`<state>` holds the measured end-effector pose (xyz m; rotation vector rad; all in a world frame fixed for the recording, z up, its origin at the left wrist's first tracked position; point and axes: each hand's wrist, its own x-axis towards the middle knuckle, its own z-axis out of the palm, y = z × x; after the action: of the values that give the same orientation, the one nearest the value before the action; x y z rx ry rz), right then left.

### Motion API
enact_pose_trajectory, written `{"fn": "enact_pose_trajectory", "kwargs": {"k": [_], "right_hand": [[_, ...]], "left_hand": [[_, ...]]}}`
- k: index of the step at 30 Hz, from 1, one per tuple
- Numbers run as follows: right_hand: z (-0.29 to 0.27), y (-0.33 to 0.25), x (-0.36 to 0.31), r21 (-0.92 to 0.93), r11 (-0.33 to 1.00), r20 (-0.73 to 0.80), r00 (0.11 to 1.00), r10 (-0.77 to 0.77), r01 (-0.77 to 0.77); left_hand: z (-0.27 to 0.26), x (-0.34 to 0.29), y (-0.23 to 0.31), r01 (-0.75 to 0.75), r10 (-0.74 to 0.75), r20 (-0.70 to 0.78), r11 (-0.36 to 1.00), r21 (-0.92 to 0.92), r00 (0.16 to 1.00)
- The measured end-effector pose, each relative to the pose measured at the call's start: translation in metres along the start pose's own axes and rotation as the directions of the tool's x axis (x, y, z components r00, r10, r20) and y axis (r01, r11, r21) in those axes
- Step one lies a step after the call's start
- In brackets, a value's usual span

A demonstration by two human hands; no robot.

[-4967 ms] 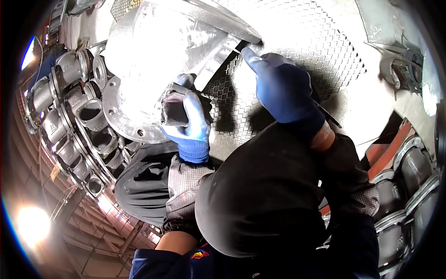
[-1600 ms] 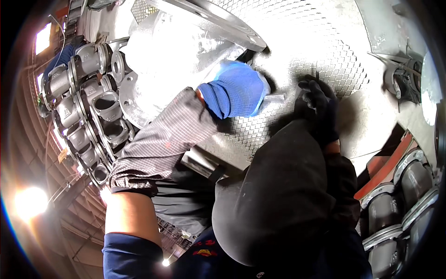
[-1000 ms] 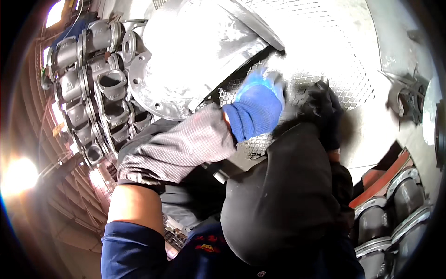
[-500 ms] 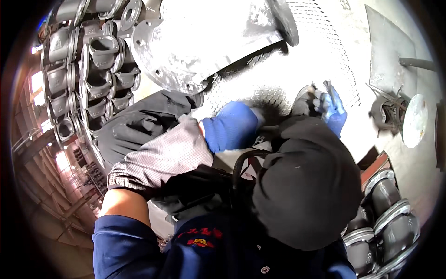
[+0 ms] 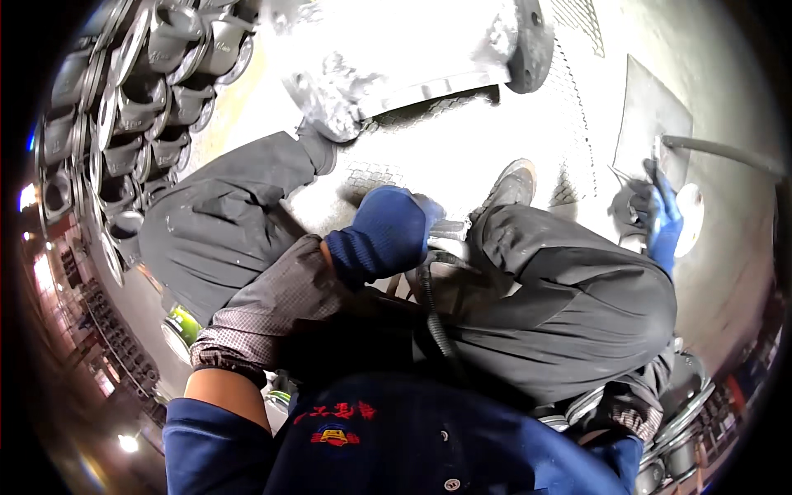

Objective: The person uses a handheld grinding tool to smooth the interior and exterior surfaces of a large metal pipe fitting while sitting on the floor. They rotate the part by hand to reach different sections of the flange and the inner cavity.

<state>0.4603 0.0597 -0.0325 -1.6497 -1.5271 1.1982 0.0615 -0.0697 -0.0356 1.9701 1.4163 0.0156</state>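
My left hand (image 5: 381,229), in a blue glove with a patterned grey sleeve guard, is closed around a hand tool. The tool's short grey cylindrical end (image 5: 450,229) sticks out to the right of the fist, and a black ribbed hose (image 5: 433,309) runs from beside it toward my lap. Out to the right, my blue-gloved right hand (image 5: 663,221) reaches beyond my knee. Its fingers close on a slender dark piece (image 5: 650,171), too small to name. Ahead of both hands lies a large flanged metal casting (image 5: 421,54), brightly lit and overexposed.
Beyond my right hand stand a grey plate (image 5: 652,103) with a rod (image 5: 718,153) and a pale round disc (image 5: 690,216). Stacked flanged castings (image 5: 136,107) line the left; more castings (image 5: 681,458) sit lower right. A green tin (image 5: 183,326) is beside my left knee. Metal mesh (image 5: 569,124) covers the floor.
My right hand has moved right, from near my shoe to beside the plate and disc. My left hand keeps its grip on the tool. The whole view has shifted.
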Motion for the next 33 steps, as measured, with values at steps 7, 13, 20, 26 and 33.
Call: {"fn": "enact_pose_trajectory", "kwargs": {"k": [7,13,20,26,33], "right_hand": [[-0.037,-0.056,0.018,-0.187,0.982,-0.054,0.998,-0.043,0.032],[0.044,-0.127,0.052,-0.094,0.995,-0.034,0.999,-0.032,0.029],[0.105,-0.074,0.134,0.186,0.983,0.125,0.992,-0.015,-0.009],[0.163,-0.024,0.176,0.191,0.958,0.129,0.963,-0.238,0.212],[0.174,-0.019,0.183,0.526,0.827,0.139,0.979,0.148,-0.199]], "left_hand": [[0.002,-0.036,-0.009,0.263,-0.294,0.012,0.836,-0.481,0.956],[-0.01,-0.057,-0.059,-0.263,-0.454,-0.479,0.459,-0.848,0.751],[-0.045,-0.059,-0.131,-0.303,-0.808,-0.404,0.293,-0.907,0.428],[-0.054,-0.024,-0.153,-0.322,-0.725,-0.436,0.302,-0.897,0.534],[-0.072,0.027,-0.171,-0.492,-0.483,-0.511,0.178,-0.852,0.711]]}}
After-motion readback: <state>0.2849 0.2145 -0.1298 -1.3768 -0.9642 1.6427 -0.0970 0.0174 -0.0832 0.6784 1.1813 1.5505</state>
